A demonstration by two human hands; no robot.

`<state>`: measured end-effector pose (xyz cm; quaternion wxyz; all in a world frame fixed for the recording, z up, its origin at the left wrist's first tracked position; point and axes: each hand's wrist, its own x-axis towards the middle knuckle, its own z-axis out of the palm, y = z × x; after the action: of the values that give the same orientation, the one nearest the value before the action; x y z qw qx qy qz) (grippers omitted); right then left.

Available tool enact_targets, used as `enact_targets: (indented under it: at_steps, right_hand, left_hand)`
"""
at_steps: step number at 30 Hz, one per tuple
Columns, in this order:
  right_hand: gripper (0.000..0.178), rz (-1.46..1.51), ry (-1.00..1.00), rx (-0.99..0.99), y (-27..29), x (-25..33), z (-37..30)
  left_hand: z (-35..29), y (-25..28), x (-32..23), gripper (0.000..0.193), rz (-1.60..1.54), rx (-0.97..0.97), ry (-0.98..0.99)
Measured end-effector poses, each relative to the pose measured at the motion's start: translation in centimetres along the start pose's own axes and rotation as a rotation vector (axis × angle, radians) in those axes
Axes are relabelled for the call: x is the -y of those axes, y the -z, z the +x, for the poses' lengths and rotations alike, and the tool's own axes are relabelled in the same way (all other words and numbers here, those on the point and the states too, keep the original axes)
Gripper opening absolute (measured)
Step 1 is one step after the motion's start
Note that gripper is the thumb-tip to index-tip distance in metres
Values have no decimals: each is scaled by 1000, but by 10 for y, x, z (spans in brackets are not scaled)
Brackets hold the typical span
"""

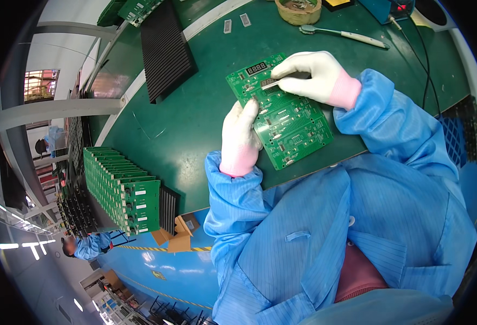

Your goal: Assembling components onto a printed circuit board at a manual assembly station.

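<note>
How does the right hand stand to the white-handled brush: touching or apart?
Apart. The head view shows a plain strip of green table between the right hand and the white-handled brush.

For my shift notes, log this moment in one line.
left hand: grips circuit board | right hand: at display | bench: brush, bowl

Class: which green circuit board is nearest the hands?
The circuit board with the left hand at its edge and right hand over it; the standing row of boards and upper-left boards are away from both.
</note>
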<state>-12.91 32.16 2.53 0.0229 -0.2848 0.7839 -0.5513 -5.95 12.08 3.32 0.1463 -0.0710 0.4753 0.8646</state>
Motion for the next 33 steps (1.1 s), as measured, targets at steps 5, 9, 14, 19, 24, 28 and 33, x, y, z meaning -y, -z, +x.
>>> enact_targets:
  at_steps: [5, 9, 14, 19, 24, 28, 33]
  right_hand:
    - [19, -301, 273, 9, -1, -5, 9]
    - [17, -365, 340, 41, -2, -7, 13]
    - [16, -359, 334, 85, 0, -8, 15]
    - [15, -410, 367, 67, -2, -7, 13]
    - [15, -489, 407, 23, -4, -6, 12]
    - [16, -525, 409, 25, -3, -5, 12]
    - [17, -540, 419, 39, -2, -3, 12]
  left_hand:
    - [3, 3, 3, 29, 56, -93, 19]
    - [3, 3, 4, 28, 62, -138, 17]
    - [2, 2, 4, 28, 52, -164, 27]
    - [3, 5, 4, 28, 47, -171, 45]
    - [2, 6, 5, 28, 39, -161, 42]
    - [2, 5, 5, 29, 20, -146, 40]
    - [1, 3, 5, 30, -52, -115, 55]
